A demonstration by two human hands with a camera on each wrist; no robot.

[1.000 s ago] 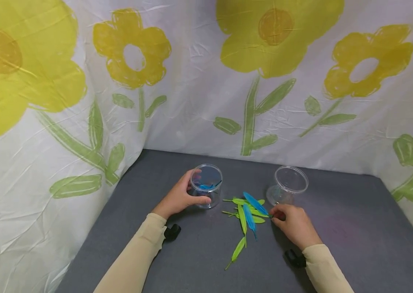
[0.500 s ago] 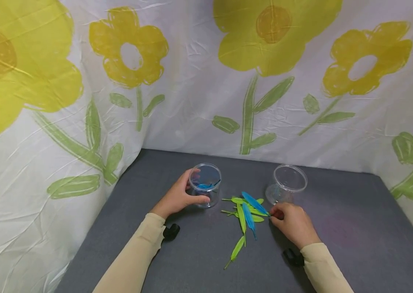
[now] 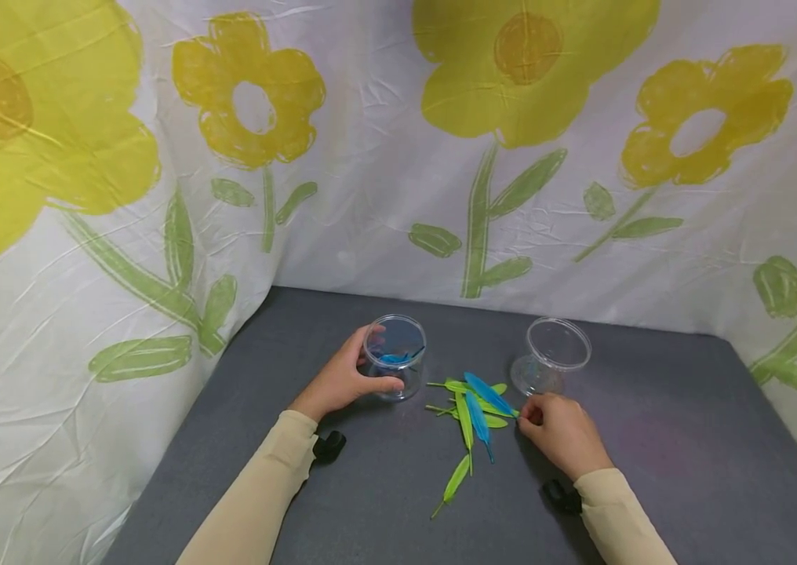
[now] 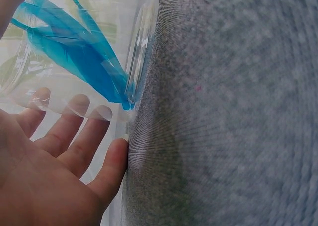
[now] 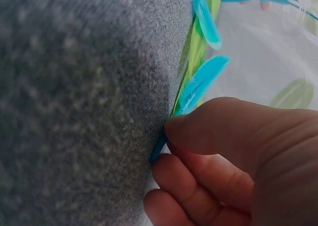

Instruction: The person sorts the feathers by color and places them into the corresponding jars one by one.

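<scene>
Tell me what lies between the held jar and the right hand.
In the head view, green feathers and two blue feathers lie between the jar and the right hand.

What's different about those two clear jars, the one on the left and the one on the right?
The left jar has blue feathers inside; none show in the right jar. The left hand grips the left jar, while the right jar stands ungripped. Both are see-through, with round rims.
</scene>
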